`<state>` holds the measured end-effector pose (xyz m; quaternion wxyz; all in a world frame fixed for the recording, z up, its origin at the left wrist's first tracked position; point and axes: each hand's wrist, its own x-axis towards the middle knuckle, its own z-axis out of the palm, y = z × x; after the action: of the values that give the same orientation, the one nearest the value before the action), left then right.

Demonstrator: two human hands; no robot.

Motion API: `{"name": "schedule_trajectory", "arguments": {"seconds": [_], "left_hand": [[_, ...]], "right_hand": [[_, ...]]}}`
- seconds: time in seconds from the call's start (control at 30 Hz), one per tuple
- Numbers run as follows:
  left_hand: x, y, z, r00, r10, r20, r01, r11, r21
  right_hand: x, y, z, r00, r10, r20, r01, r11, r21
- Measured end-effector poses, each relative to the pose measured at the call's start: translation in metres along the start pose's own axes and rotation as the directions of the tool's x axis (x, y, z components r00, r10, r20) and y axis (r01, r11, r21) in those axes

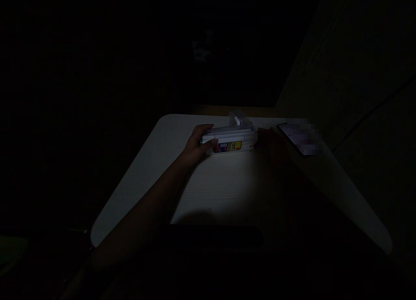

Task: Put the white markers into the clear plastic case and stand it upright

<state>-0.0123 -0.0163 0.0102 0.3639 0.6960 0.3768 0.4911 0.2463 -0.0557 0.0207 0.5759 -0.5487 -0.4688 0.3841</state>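
A white, oblong package (227, 136) with a yellow and dark printed label lies on the light table (208, 183) near its far edge. Crumpled clear plastic (238, 117) sticks up from its top. My left hand (197, 143) is closed around the package's left end, with the thumb across the front near the label and the fingers behind. In deep shadow, my right hand (271, 142) is at the package's right end. Its fingers barely show, and whether they touch the package I cannot make out.
A phone (297, 137) with a lit screen, partly blurred out, lies at the table's far right. A dark cable (364, 118) runs along the wall on the right. Beyond the table stands a large dark surface (234, 66). Most of the surroundings are too dark to make out.
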Motion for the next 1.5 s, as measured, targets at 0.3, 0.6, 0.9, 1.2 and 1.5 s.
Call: {"name": "schedule_trajectory", "arguments": {"seconds": [0.3,0.6,0.9,1.2,1.5], "left_hand": [[0.000,-0.008,0.005,0.985,-0.132,-0.110,0.113,0.980,-0.165],[0.003,-0.008,0.004,0.958,-0.190,-0.214,0.149,0.969,-0.195],[0.004,-0.003,0.004,0.951,-0.240,-0.194,0.196,0.956,-0.219],[0.004,-0.008,0.004,0.956,-0.216,-0.197,0.173,0.961,-0.215],[0.004,-0.005,0.005,0.951,-0.242,-0.191,0.198,0.954,-0.225]], "right_hand": [[-0.005,-0.001,-0.008,0.998,-0.060,-0.036,0.059,0.997,-0.046],[-0.002,0.012,-0.004,0.910,-0.293,0.294,0.361,0.909,-0.209],[-0.002,0.018,-0.003,0.919,-0.296,0.259,0.371,0.872,-0.320],[0.002,0.018,-0.007,0.907,-0.276,0.320,0.369,0.885,-0.284],[0.003,0.024,-0.005,0.921,-0.294,0.255,0.360,0.892,-0.274]]}}
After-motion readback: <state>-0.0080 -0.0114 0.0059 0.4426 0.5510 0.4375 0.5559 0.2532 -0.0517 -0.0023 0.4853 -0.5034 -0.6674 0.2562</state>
